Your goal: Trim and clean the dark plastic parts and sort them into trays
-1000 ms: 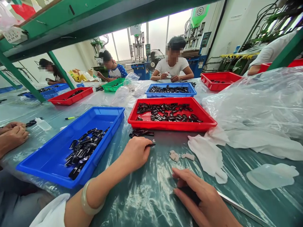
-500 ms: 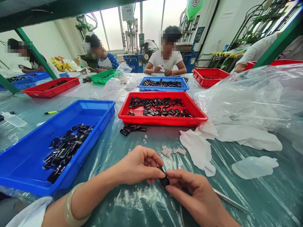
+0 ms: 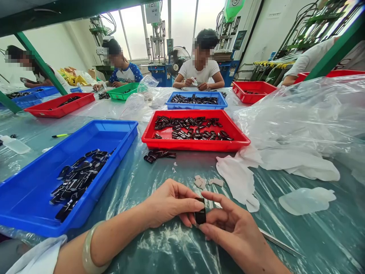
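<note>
A small glossy black rectangular piece (image 3: pixel 200 211) is held upright above the table in front of me. My left hand (image 3: pixel 173 203) pinches it from the left between thumb and fingers. From the right, my right hand (image 3: pixel 232 226) grips its lower edge with thumb and bent fingers, the index finger raised near its top. A thin metal tool (image 3: pixel 281 242) shows beyond my right hand; its middle is hidden behind that hand. Crumpled pinkish-white scraps (image 3: pixel 200 182) lie just past my fingers, and a white cloth (image 3: pixel 238 182) lies to their right.
A blue tray (image 3: pixel 25 179) with many black pieces stands at left, a red tray (image 3: pixel 196 145) ahead with more. Loose pieces (image 3: pixel 158 155) lie before the red tray. At right are a translucent bottle (image 3: pixel 306 201) and plastic sheeting (image 3: pixel 308 114). Co-workers sit across the table.
The black piece has turned from a tilted position to upright, its broad face now showing. My right index finger has lifted away towards its top; my left hand keeps its pinch.
</note>
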`<state>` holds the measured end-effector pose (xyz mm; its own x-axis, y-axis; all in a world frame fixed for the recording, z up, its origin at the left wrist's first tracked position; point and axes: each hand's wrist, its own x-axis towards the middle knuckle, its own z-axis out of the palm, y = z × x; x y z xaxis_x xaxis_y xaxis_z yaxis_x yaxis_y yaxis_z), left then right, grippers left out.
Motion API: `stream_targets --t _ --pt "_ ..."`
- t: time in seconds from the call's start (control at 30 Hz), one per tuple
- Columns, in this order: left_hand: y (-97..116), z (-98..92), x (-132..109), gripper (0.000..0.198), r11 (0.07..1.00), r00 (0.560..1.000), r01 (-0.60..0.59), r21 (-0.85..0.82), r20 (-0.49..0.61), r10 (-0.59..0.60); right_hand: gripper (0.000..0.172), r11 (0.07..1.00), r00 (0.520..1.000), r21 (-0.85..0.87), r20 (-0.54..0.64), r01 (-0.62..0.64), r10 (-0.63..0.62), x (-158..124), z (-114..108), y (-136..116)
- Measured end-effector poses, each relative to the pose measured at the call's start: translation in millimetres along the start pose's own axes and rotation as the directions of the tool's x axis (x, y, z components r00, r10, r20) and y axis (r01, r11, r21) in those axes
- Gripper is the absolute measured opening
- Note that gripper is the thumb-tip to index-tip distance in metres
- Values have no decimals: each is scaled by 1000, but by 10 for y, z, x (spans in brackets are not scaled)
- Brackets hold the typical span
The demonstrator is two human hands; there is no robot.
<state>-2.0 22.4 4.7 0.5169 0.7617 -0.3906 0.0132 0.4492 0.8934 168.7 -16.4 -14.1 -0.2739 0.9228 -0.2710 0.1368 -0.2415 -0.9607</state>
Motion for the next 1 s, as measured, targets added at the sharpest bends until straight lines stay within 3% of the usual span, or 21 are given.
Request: stream_targets --t 0.4,0.5,0.57,0.6,0.63,0.67,0.73,0.77,0.8,0.83,0.9,1.0 --pt "-21 -3 17 31 999 999 6 35 36 -7 46 984 997 -160 -10 73 -76 -32 11 -51" --pt "-12 7 -2 32 1000 999 -1 31 51 0 42 950 987 -274 -18 149 -160 -86 -61 -145" --pt "-7 13 -15 32 999 998 14 42 54 -16 33 895 952 -370 -77 250 -298 -167 -150 -193" --pt "-6 17 -21 32 999 998 23 48 52 -26 30 851 906 -427 -145 306 -398 -219 -209 -207" --pt "-7 21 -25 32 998 998 31 54 50 -34 30 799 827 -487 -237 352 -509 -275 -279 -214" --pt "-8 26 -28 31 998 998 37 59 50 -40 32 748 717 -551 -343 369 -607 -330 -360 -214" --pt "-12 39 -31 31 998 998 40 57 51 -43 43 688 443 -648 -538 325 -717 -416 -558 -194" --pt "-15 46 -32 30 998 998 38 53 55 -41 50 699 353 -667 -608 257 -711 -440 -674 -174" --pt "-16 54 -32 30 998 998 37 47 58 -39 60 716 301 -665 -652 211 -695 -447 -797 -147" --pt "-17 62 -33 29 999 997 37 39 61 -39 71 748 323 -641 -680 173 -658 -439 -920 -115" --pt "-16 76 -38 28 999 997 37 20 70 -39 79 827 444 -560 -729 51 -520 -386 -1141 -44" --pt "-18 83 -49 28 999 995 33 -5 92 -33 45 842 652 -540 -638 0 -410 -289 -1321 21"
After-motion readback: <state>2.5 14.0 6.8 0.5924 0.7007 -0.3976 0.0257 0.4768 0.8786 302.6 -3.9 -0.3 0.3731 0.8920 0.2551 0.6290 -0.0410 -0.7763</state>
